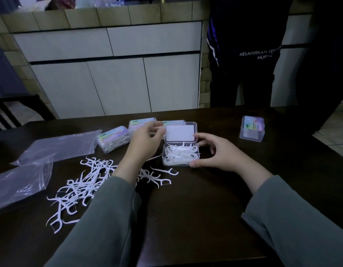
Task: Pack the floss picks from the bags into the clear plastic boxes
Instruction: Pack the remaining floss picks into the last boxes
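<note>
We're at a dark wooden table (195, 209) in a dim kitchen, with white cabinet doors (118, 83) under a tiled counter behind it, and someone in dark clothes (243, 54) standing at the far right side.

Right in front of us sits the open clear box (179, 155), already pretty full of white floss picks, its lid (181, 132) flipped up at the back with a white label panel showing. Our right hand (215, 153) is cupped around the box's right side, thumb tip touching the front right corner and fingers curled at the back right, so it's steadying the box rather than gripping it hard. Our left hand (145, 139) is raised just left of the lid, fingertips up near the lid's left edge; we honestly can't tell whether it's pinching a pick or just touching the lid.

The loose floss picks (86, 182) are scattered in a heap on the table to the left, a few trailing toward the box. Further left lie two clear plastic bags (51, 149), flat and crumpled. Behind the hands are three closed boxes (113, 138) with colourful labels, and one more labelled box (252, 128) sits well apart on the right.
</note>
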The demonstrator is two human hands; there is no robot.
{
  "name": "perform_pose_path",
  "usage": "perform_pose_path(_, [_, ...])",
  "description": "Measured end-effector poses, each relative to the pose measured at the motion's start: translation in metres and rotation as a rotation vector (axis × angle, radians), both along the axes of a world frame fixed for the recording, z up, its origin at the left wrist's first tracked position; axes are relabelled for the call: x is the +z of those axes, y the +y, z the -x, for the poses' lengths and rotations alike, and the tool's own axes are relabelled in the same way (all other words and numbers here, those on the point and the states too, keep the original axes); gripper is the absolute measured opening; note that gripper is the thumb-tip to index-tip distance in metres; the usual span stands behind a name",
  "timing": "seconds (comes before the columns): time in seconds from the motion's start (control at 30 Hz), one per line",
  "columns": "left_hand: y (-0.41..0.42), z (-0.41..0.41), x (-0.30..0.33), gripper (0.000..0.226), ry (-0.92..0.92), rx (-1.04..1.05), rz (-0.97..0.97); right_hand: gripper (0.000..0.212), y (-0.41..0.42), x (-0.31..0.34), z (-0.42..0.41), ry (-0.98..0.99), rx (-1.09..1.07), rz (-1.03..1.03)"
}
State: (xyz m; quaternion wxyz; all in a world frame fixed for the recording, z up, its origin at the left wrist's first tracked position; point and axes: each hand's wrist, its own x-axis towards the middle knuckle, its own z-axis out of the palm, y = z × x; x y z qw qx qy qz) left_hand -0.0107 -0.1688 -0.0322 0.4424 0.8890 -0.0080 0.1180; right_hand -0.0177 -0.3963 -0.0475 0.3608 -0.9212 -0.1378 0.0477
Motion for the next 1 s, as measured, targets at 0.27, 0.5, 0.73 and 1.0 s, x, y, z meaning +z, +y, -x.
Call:
perform_pose_path(0.27, [-0.002,0.003,-0.002,0.031,-0.057,-0.124,0.104,0.105,0.003,-0.001,0.004,-0.011,-0.056,-0.015])
perform_pose_path(0.5, [0.013,0.021,0.004,0.022,-0.039,-0.359,-0.132,0.082,0.003,-0.002,0.007,-0.061,-0.039,0.013])
perform_pose_path(0.73, [0.011,0.026,0.002,0.018,-0.017,-0.333,-0.246,0.083,0.0,-0.011,0.0,-0.043,-0.039,0.039])
perform_pose_path(1.0, [0.006,0.027,-0.002,0.018,-0.079,-0.345,-0.324,0.06,-0.007,-0.014,-0.005,-0.046,-0.033,0.054])
